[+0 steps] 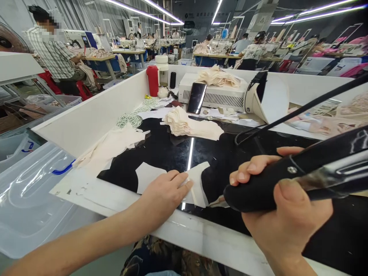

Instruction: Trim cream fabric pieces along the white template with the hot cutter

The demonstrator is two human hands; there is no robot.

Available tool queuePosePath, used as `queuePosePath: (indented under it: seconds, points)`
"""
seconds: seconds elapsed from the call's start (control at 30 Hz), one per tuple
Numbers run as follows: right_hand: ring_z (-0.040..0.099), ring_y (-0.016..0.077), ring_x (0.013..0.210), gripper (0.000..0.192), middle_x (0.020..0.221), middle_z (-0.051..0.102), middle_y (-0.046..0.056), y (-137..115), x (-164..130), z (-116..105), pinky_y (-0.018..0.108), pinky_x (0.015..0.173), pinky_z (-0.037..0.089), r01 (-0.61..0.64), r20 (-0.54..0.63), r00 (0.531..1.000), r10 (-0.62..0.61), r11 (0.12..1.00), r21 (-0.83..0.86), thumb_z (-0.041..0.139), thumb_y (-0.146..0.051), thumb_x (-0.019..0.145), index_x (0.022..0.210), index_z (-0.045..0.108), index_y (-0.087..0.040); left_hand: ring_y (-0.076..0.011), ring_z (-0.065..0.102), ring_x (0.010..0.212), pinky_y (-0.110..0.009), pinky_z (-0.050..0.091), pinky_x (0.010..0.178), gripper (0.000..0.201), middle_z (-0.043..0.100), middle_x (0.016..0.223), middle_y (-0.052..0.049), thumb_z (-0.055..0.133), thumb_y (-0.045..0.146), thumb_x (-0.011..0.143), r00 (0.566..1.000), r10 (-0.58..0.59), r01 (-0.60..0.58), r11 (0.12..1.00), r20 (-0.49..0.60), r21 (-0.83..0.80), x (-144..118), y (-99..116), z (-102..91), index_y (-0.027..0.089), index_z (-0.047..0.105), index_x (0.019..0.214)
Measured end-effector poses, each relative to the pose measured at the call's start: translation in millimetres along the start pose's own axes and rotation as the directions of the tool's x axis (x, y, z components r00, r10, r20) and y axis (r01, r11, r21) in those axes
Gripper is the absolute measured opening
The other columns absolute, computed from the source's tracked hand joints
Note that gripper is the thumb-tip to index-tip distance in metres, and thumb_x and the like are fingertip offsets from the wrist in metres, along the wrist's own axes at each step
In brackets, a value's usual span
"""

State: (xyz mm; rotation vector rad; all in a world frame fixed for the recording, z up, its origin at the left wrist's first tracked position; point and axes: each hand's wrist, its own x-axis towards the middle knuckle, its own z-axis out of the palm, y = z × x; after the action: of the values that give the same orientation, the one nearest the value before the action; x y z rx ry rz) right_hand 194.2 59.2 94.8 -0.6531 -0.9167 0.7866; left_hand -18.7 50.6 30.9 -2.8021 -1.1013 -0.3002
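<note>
My left hand (169, 189) lies over a white cut piece (199, 182) on the black tabletop (230, 153), fingers fairly flat and pressing on it. The piece shows on both sides of the hand; its middle is covered. My right hand (287, 203) is closed around a thick black handheld tool (258, 195) with a silvery metal strip, whose exact kind I cannot make out. Its rounded end hovers right of the piece. Beyond my left hand lies a stack of cream cut pieces (192, 124). Another cream pile (112, 147) rests at the left edge.
A black cable (310, 101) slants across the right. At the back stand a white vented box (224, 94), a phone (197, 97), a red cup (152, 80) and a white cone-shaped lamp shade (271, 96). A low white wall (97, 103) borders the left. A co-worker (51, 50) sits beyond.
</note>
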Motion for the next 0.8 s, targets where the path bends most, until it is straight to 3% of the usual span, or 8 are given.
queuePosePath:
  seconds: [0.37,0.57,0.63,0.8]
  points:
    - [0.071,0.0179,0.065,0.045,0.085,0.075,-0.004,16,-11,-7,0.033,0.063,0.063,0.025,0.064,0.998,-0.024,1.0,-0.011,0.102,-0.044,0.089,0.119,0.073,-0.028,-0.0305,0.076,0.114,-0.041,0.065,0.089,0.043,0.077,0.141,-0.017,0.061,-0.002,0.104,0.999,-0.046,0.048,0.996,-0.025,0.079,-7,9,-2.7,0.009,0.066,0.145]
    - [0.071,0.0191,0.063,0.045,0.086,0.074,-0.003,16,-13,-9,0.035,0.061,0.063,0.042,0.082,0.996,-0.038,0.998,-0.039,0.101,-0.046,0.09,0.121,0.072,-0.029,-0.0268,0.072,0.085,-0.039,0.059,0.068,0.012,0.077,0.106,-0.01,0.06,0.011,0.114,0.989,-0.127,0.139,0.975,-0.074,0.174,-7,22,-10.0,0.014,0.072,0.116]
    - [0.072,0.0182,0.064,0.045,0.086,0.075,-0.003,16,-12,-9,0.034,0.062,0.064,0.033,0.078,0.997,-0.031,0.999,-0.033,0.101,-0.046,0.091,0.121,0.073,-0.028,-0.0251,0.071,0.086,-0.036,0.059,0.07,0.016,0.075,0.101,-0.008,0.058,0.004,0.112,0.991,-0.069,0.088,0.982,-0.117,0.168,-4,26,-13.1,0.014,0.071,0.11]
    - [0.072,0.0175,0.064,0.042,0.085,0.076,-0.004,15,-12,-9,0.031,0.06,0.064,0.028,0.092,0.995,-0.025,0.999,-0.023,0.101,-0.045,0.09,0.12,0.075,-0.029,-0.022,0.073,0.095,-0.034,0.064,0.087,0.026,0.075,0.105,-0.009,0.05,0.003,0.116,0.949,0.233,-0.244,0.969,-0.212,-0.029,3,29,-10.9,0.014,0.071,0.104]
